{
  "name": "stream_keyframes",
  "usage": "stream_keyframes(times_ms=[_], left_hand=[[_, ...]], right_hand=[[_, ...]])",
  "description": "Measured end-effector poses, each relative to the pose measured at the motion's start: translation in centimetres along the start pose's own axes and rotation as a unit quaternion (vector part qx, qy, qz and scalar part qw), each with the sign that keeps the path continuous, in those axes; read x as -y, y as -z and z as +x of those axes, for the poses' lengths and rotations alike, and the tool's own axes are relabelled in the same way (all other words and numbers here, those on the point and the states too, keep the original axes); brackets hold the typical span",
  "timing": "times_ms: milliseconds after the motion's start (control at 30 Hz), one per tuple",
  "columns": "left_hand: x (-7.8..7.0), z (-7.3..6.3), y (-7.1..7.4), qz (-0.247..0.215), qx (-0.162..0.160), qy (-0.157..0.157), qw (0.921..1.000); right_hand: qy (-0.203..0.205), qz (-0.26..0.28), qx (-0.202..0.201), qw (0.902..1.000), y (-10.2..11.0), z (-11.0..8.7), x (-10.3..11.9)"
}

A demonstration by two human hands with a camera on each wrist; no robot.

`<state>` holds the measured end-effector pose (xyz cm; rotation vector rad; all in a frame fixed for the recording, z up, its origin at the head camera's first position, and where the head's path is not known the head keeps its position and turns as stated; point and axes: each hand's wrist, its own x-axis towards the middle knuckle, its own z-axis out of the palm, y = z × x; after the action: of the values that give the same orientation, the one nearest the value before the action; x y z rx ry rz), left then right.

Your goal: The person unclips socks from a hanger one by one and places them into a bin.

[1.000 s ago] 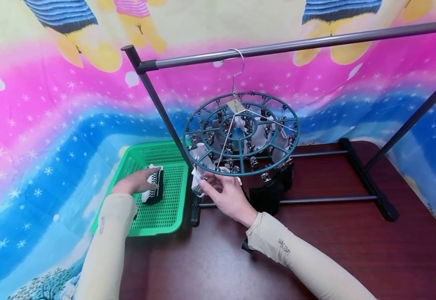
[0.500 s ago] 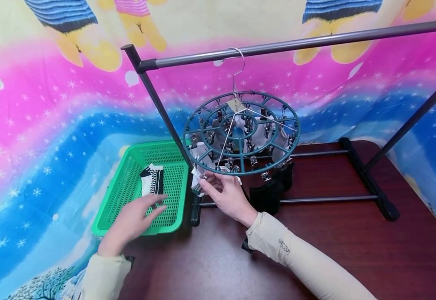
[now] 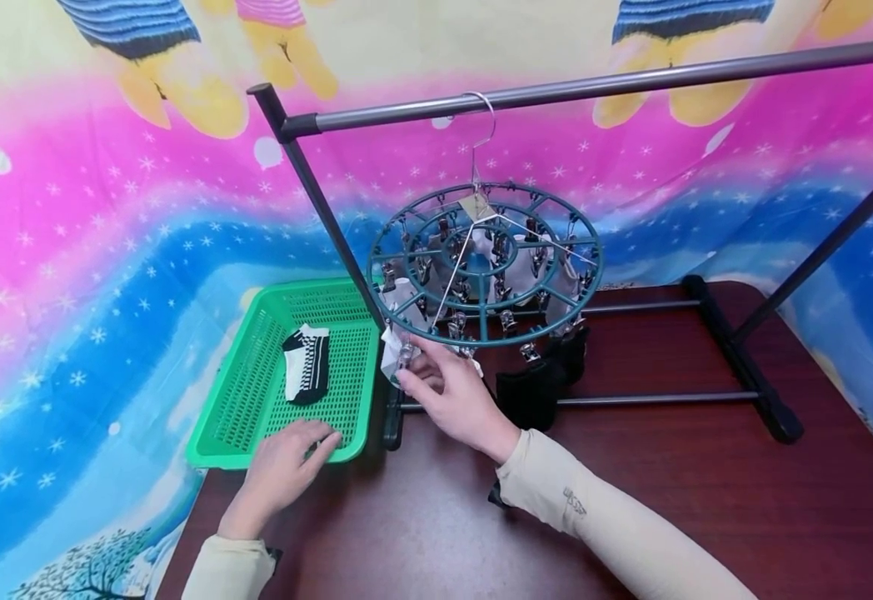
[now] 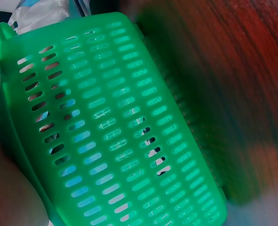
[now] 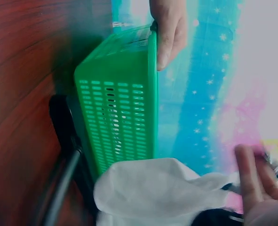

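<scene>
snowflake-printed cloth (image 3: 47, 208) hangs behind the round hanger (image 3: 483, 317). the green basket (image 3: 350, 367) sits left of the hanger, my left hand (image 3: 279, 471) relaxed over its near rim, holding nothing. my right hand (image 3: 455, 396) is curled narrow below the hanger's near left edge; i can't tell whether it pinches. a badly seated clip (image 3: 407, 354) there could drop the white sock (image 5: 143, 188), which hangs just beside that hand, well apart from my left

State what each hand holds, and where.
Left hand: nothing, over the basket's rim. Right hand: at a clip; whether it pinches that cannot be told.
</scene>
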<state>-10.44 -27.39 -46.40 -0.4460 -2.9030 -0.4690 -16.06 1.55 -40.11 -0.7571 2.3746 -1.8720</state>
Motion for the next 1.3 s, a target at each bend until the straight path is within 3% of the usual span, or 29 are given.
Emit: stream_keyframes(times_ms=[167, 333, 400, 467, 567, 667, 733, 800, 867, 1033, 1300], left_hand=[[0.0, 0.1, -0.1, 0.003, 0.004, -0.001, 1.0], [0.0, 0.3, 0.2, -0.004, 0.013, 0.003, 0.9999], [0.0, 0.4, 0.3, -0.009, 0.022, 0.005, 0.9997], [-0.1, 0.5, 0.5, -0.016, 0.03, 0.007, 0.9994], [-0.1, 0.7, 0.7, -0.024, 0.036, 0.01, 0.999], [-0.2, 0.8, 0.7, -0.023, 0.031, 0.01, 0.9992], [-0.2, 0.8, 0.6, -0.022, 0.028, 0.012, 0.9993], [-0.2, 0.9, 0.5, -0.021, 0.027, 0.015, 0.9993], [-0.2, 0.9, 0.5, -0.02, 0.027, 0.018, 0.9993], [-0.2, 0.8, 0.3, -0.019, 0.027, 0.018, 0.9993], [-0.6, 1.2, 0.2, -0.018, 0.008, 0.016, 0.9997]], right_hand=[[0.019, -0.107, 0.022, 0.9938, 0.5, -2.1, 1.2], [0.059, -0.167, 0.032, 0.9836, 1.5, -4.0, 2.5], [0.09, -0.185, 0.022, 0.9783, 2.1, -4.6, 2.9], [0.146, -0.205, -0.004, 0.9678, 2.8, -5.0, 3.2], [0.263, -0.232, -0.07, 0.9338, 4.2, -5.2, 3.8], [0.377, -0.26, -0.14, 0.8777, 6.2, -4.6, 4.7], [0.417, -0.285, -0.171, 0.8462, 7.7, -4.0, 5.0], [0.422, -0.317, -0.179, 0.8303, 9.4, -3.3, 5.0], [0.403, -0.346, -0.173, 0.8298, 11.0, -2.7, 4.5], [0.358, -0.377, -0.146, 0.8414, 13.8, -1.9, 2.7], [0.378, -0.364, -0.107, 0.8445, 14.2, -1.3, 1.4]])
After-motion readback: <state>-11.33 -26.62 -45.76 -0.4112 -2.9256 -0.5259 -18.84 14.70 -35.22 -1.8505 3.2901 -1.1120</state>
